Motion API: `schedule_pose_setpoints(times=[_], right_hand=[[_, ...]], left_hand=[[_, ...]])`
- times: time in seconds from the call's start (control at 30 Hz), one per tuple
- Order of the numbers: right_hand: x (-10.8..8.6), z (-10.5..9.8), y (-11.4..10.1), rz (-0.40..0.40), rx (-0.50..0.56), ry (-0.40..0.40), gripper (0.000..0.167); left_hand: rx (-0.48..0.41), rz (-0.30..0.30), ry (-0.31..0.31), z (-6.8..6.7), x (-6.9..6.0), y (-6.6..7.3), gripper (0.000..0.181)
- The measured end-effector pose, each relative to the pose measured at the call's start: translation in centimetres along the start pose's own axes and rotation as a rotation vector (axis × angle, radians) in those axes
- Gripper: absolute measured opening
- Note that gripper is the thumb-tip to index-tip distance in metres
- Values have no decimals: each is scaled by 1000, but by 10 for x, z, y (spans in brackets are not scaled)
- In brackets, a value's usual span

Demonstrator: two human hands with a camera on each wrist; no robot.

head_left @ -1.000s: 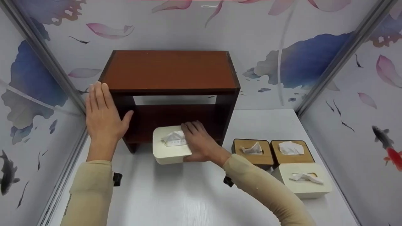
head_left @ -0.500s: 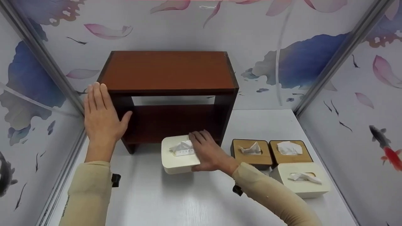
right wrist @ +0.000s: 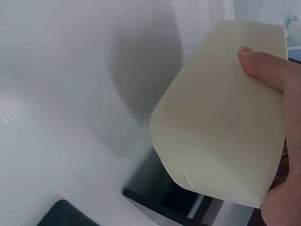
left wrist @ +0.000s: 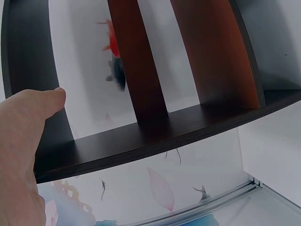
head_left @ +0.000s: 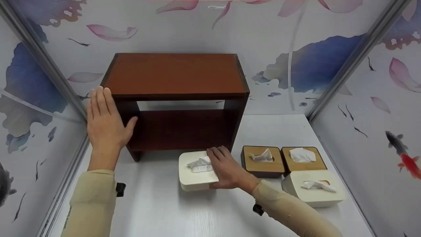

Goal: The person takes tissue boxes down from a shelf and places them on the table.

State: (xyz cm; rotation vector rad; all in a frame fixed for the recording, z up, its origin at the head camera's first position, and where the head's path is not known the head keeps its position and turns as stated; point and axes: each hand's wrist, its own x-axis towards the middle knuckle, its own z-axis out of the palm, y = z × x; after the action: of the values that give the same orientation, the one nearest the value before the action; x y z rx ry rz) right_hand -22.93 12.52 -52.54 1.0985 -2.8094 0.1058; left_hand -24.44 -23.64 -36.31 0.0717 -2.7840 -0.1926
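Observation:
My right hand (head_left: 227, 168) grips the right end of a cream tissue box (head_left: 194, 177) with a white tissue in its top slot. In the right wrist view the thumb lies along one side of this cream tissue box (right wrist: 216, 113), and its shadow falls on the white surface apart from it. The box is in front of the brown wooden shelf unit (head_left: 177, 74). My left hand (head_left: 107, 121) lies with straight fingers against the unit's left side, thumb spread toward the front. In the left wrist view only part of the left hand (left wrist: 23, 136) shows beside the dark panel.
Right of the unit stand two tissue boxes with wooden tops, a left one (head_left: 263, 168) and a right one (head_left: 304, 149). A second cream tissue box (head_left: 315, 194) sits in front of them. Patterned wall panels with metal edges enclose the white table (head_left: 158, 210).
My right hand has carried the cream tissue box to the right and toward me, away from the shelf unit's front. The left hand stays against the unit's side.

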Motion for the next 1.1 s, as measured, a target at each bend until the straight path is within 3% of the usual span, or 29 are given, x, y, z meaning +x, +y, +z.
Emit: schedule_pose_setpoints(times=[0.67,0.93,1.1], right_hand=[[-54,18,15,57,109,36,121],[-76,25,27,47,108,72,120],[-90,27,35,73,134,54,120]], left_hand=[[1,3,9,0,0,-1,107],[-20,6,16,0,0,-1,107],[-16,8,17,0,0,0,107]])
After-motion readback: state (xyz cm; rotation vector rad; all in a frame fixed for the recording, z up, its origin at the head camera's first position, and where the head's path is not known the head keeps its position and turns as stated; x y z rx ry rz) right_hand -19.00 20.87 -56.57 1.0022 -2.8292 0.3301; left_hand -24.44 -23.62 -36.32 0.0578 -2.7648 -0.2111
